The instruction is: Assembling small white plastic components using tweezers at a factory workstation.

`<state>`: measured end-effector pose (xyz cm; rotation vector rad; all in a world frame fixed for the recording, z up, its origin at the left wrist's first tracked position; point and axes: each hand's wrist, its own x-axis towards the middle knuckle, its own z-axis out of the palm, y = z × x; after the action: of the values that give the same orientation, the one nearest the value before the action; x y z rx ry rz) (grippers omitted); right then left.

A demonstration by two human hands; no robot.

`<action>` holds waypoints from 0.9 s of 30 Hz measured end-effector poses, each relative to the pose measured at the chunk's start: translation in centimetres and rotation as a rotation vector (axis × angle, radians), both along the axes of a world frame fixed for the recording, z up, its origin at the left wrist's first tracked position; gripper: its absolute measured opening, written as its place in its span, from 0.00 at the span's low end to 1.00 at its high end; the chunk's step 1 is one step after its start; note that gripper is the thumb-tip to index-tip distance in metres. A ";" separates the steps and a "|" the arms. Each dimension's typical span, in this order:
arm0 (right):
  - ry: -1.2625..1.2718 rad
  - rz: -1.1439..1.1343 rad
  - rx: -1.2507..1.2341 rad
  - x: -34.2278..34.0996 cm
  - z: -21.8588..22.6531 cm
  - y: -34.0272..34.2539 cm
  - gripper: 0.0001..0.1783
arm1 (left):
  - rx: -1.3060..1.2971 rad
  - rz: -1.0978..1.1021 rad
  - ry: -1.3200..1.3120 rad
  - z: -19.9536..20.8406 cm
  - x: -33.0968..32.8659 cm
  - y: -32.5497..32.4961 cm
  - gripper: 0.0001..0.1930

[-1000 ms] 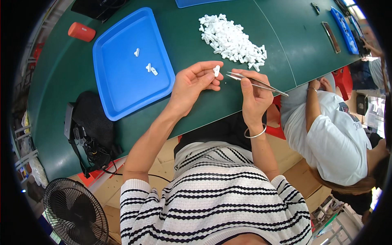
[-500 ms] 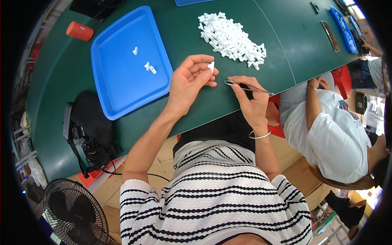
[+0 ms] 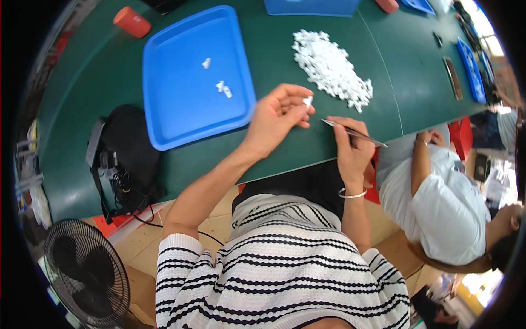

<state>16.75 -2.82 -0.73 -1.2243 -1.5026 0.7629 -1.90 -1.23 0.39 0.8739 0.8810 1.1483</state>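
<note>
Between the thumb and fingers of my left hand (image 3: 276,118) is a small white plastic part (image 3: 308,101), held up over the green table. My right hand (image 3: 353,151) is closed around metal tweezers (image 3: 359,134), whose tips point left toward the part without touching it. Beyond my hands lies a heap of similar white parts (image 3: 331,66). To the left is a shallow blue tray (image 3: 186,123) with a few loose white parts (image 3: 224,89) inside. The finer shape of the held part is too small to make out.
A red cylinder (image 3: 132,22) stands at the far left, and a black bag with cables (image 3: 129,159) lies left of the tray. Another blue container (image 3: 312,6) is at the back. A fan (image 3: 86,274) stands lower left. A seated person (image 3: 444,186) is on my right.
The whole view has shifted, so the tray, the heap and both hands appear farther right. My left hand still grips the white part and my right hand the tweezers.
</note>
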 end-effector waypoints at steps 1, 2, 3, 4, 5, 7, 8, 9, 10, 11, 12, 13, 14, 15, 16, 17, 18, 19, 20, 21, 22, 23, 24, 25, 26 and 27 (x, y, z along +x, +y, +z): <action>0.091 -0.014 -0.041 0.2 0.0 0.1 0.04 | 0.013 -0.005 0.002 -0.3 0.1 0.1 0.13; 0.141 -0.019 -0.029 0.1 0.4 0.3 0.04 | 0.008 -0.023 0.005 -0.3 0.1 -0.1 0.13; 0.191 -0.025 -0.019 0.0 1.0 0.7 0.04 | 0.003 -0.042 0.008 -0.4 0.1 -0.2 0.13; 0.145 0.005 0.015 0.2 1.4 1.5 0.04 | 0.000 -0.044 0.040 -0.4 0.2 -0.3 0.12; 0.090 0.014 0.051 0.4 2.2 2.4 0.05 | 0.007 -0.045 0.034 -0.3 0.4 -0.3 0.12; 0.155 0.053 0.107 -1.2 3.8 3.6 0.05 | 0.051 -0.110 0.193 -0.3 0.4 -0.7 0.11; 0.160 0.085 0.131 -1.7 4.3 4.1 0.04 | 0.083 -0.125 0.231 -0.1 0.3 -0.8 0.10; 0.163 0.116 0.154 -2.1 4.5 4.7 0.04 | 0.091 -0.125 0.227 0.1 0.2 -0.9 0.10; 0.137 0.125 0.154 -2.3 4.2 5.1 0.04 | 0.123 -0.141 0.299 0.3 0.1 -1.0 0.10; 0.133 0.121 0.160 -2.6 3.6 5.4 0.04 | 0.154 -0.157 0.371 0.5 0.2 -0.9 0.10; 0.160 0.140 0.138 -2.9 3.1 5.7 0.04 | 0.182 -0.139 0.394 0.5 0.2 -0.9 0.10; 0.188 0.158 0.116 -3.1 2.7 5.9 0.05 | 0.190 -0.145 0.390 0.5 0.2 -0.8 0.10; 0.148 0.157 0.086 -3.2 2.5 5.8 0.05 | 0.201 -0.138 0.429 0.6 0.1 -0.9 0.10; 0.144 0.158 0.089 -3.4 2.4 5.8 0.05 | 0.213 -0.132 0.469 0.7 0.0 -1.0 0.09; 0.158 0.162 0.093 -3.6 2.3 5.9 0.05 | 0.215 -0.131 0.467 0.8 -0.1 -1.1 0.09; 0.173 0.166 0.097 -3.8 2.4 5.9 0.06 | 0.218 -0.132 0.488 0.9 -0.1 -1.2 0.09; 0.168 0.158 0.099 -3.9 2.7 6.2 0.06 | 0.220 -0.135 0.511 1.0 -0.2 -1.2 0.09; 0.171 0.157 0.101 -4.0 3.1 6.6 0.06 | 0.223 -0.136 0.514 1.0 -0.1 -1.1 0.09; 0.101 0.166 0.077 -4.3 3.9 6.9 0.06 | 0.271 -0.083 0.545 0.9 -0.1 -1.1 0.09; 0.031 0.172 0.054 -4.5 4.6 7.3 0.06 | 0.323 -0.034 0.576 0.9 0.1 -1.0 0.09; 0.005 0.185 0.085 -5.1 4.9 8.0 0.05 | 0.327 -0.042 0.585 0.8 0.2 -1.0 0.09; 0.016 0.170 0.092 -5.7 5.1 9.1 0.05 | 0.489 0.040 0.686 0.6 0.4 -0.8 0.10; 0.003 0.241 0.167 -6.5 5.1 10.3 0.05 | 0.655 0.118 0.784 0.5 0.5 -0.7 0.10; -0.011 0.310 0.244 -7.4 5.0 11.6 0.05 | 0.669 0.097 0.794 0.4 0.5 -0.6 0.10; -0.044 0.327 0.199 -8.7 4.9 12.9 0.07 | 0.649 0.080 0.793 0.3 0.5 -0.8 0.10; -0.078 0.348 0.155 -10.1 4.8 14.2 0.09 | 0.629 0.067 0.792 0.2 0.5 -0.9 0.11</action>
<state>6.64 11.33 4.04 -0.8963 -1.8309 0.8135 -1.41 -2.15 0.59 1.9071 1.1995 1.1581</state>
